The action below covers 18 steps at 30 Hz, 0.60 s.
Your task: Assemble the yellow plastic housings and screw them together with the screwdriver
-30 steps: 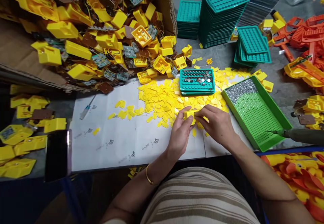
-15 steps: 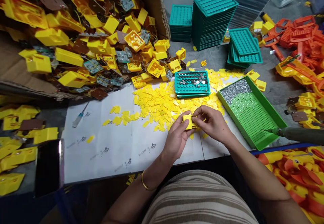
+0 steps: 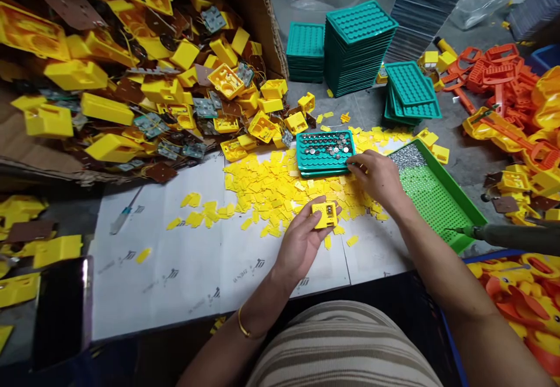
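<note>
My left hand (image 3: 301, 241) is closed around a small yellow plastic box (image 3: 322, 215) with a grid of tiny holes and an open compartment on its right, where something metallic shows. My right hand (image 3: 378, 177) reaches to the right edge of a teal tray (image 3: 306, 159). Its thumb and fingertips are pinched together there; what is between them, if anything, is too small to make out. Shiny button cells (image 3: 338, 148) lie in and across the tray's rows. Small flat yellow plastic pieces (image 3: 262, 186) are heaped around and in front of the tray.
A cardboard box (image 3: 273, 31) of yellow housings with circuit boards fills the left. Teal tray stacks (image 3: 359, 55) stand behind. At right are a green basket (image 3: 455, 194) of tiny metal parts, a power screwdriver (image 3: 507, 238) and orange parts (image 3: 503, 66). A screwdriver (image 3: 125, 215) and phone (image 3: 61, 311) lie left.
My right hand has left the yellow box and moved up to the teal tray's right edge. The box stays in my left hand, its compartment now uncovered to view. The camera view has shifted.
</note>
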Available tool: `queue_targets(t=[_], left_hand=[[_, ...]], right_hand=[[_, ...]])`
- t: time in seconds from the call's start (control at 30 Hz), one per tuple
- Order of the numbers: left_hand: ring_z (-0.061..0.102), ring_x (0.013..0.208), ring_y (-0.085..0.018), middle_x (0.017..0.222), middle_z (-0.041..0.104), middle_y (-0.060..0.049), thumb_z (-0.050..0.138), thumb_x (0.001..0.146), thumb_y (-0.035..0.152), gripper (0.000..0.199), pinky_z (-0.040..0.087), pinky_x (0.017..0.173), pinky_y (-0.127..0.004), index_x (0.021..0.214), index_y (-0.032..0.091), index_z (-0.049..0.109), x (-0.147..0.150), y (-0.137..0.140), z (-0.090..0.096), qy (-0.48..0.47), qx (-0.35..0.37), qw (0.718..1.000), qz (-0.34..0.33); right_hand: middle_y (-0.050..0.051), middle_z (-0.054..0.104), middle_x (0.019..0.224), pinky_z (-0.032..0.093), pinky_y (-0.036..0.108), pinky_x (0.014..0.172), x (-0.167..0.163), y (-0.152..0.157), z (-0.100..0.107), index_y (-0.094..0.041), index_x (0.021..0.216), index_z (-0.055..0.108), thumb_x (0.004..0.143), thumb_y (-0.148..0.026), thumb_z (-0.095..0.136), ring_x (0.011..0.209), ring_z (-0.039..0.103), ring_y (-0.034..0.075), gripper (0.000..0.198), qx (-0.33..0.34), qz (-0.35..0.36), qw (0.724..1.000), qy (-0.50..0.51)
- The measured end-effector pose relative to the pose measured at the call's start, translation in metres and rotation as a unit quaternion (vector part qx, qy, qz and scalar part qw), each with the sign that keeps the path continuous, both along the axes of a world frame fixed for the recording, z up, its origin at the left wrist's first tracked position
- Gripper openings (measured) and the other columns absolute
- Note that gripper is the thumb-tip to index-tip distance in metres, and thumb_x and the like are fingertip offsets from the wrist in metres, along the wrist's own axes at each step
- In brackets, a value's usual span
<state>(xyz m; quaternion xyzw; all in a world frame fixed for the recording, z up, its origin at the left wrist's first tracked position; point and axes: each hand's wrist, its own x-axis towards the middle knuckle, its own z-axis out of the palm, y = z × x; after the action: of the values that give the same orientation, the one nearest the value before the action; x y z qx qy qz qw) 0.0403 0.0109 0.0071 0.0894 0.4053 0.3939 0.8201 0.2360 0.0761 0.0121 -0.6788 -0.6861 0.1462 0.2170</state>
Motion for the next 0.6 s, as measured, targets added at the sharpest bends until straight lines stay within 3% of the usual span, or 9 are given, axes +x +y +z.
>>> queue_targets(t=[0.1, 0.2, 0.27, 0.33, 0.43, 0.6], left_hand=[[0.062, 0.114, -0.027, 0.105, 0.070, -0.012, 0.061, 0.082, 0.017, 0.027, 0.041, 0.104, -0.045, 0.108, 0.014, 0.061, 0.000, 0.001, 0.001, 0.004, -0.004, 1.000, 0.008], [0.062, 0.113, -0.027, 0.111, 0.068, -0.012, 0.061, 0.081, 0.017, 0.028, 0.042, 0.103, -0.047, 0.110, 0.015, 0.061, 0.001, 0.001, 0.001, 0.003, 0.000, 1.000, 0.010], [0.061, 0.112, -0.027, 0.111, 0.067, -0.011, 0.062, 0.081, 0.017, 0.030, 0.042, 0.103, -0.048, 0.111, 0.015, 0.061, 0.003, 0.001, 0.000, 0.000, 0.008, 1.000, 0.012], [0.061, 0.111, -0.025, 0.107, 0.068, -0.009, 0.062, 0.081, 0.017, 0.030, 0.041, 0.104, -0.047, 0.111, 0.016, 0.061, 0.006, 0.000, -0.001, 0.001, 0.014, 1.000, 0.015], [0.062, 0.109, -0.024, 0.104, 0.069, -0.008, 0.062, 0.080, 0.017, 0.028, 0.041, 0.104, -0.047, 0.108, 0.016, 0.062, 0.009, -0.002, -0.002, 0.008, 0.016, 1.000, 0.020], [0.061, 0.109, -0.023, 0.108, 0.068, -0.007, 0.061, 0.081, 0.019, 0.023, 0.041, 0.103, -0.048, 0.104, 0.017, 0.064, 0.012, -0.006, -0.002, 0.013, 0.016, 0.999, 0.028]], right_hand=[[0.004, 0.069, 0.085, 0.052, 0.031, 0.062, 0.001, -0.012, 0.002, -0.021, 0.090, 0.069, 0.084, -0.031, 0.060, 0.072, 0.064, 0.016, 0.015, -0.010, -0.021, 0.975, 0.219], [0.001, 0.067, 0.072, 0.050, 0.025, 0.047, -0.005, -0.034, 0.005, -0.020, 0.090, 0.067, 0.078, -0.039, 0.068, 0.056, 0.063, 0.012, 0.022, -0.127, -0.017, 0.888, 0.442], [0.001, 0.068, 0.068, 0.052, 0.024, 0.048, -0.012, -0.048, 0.005, -0.020, 0.089, 0.067, 0.074, -0.041, 0.072, 0.056, 0.065, 0.012, 0.026, -0.184, -0.019, 0.831, 0.524], [0.001, 0.070, 0.070, 0.055, 0.023, 0.051, -0.018, -0.058, 0.004, -0.020, 0.087, 0.067, 0.073, -0.042, 0.075, 0.059, 0.067, 0.013, 0.027, -0.198, -0.040, 0.794, 0.573], [0.001, 0.070, 0.068, 0.058, 0.023, 0.054, -0.024, -0.063, -0.001, -0.019, 0.082, 0.067, 0.073, -0.042, 0.075, 0.059, 0.068, 0.012, 0.025, -0.167, -0.060, 0.789, 0.589], [-0.001, 0.071, 0.074, 0.059, 0.026, 0.064, -0.025, -0.065, -0.006, -0.021, 0.094, 0.066, 0.073, -0.032, 0.077, 0.065, 0.069, 0.012, 0.026, -0.089, -0.039, 0.835, 0.541]])
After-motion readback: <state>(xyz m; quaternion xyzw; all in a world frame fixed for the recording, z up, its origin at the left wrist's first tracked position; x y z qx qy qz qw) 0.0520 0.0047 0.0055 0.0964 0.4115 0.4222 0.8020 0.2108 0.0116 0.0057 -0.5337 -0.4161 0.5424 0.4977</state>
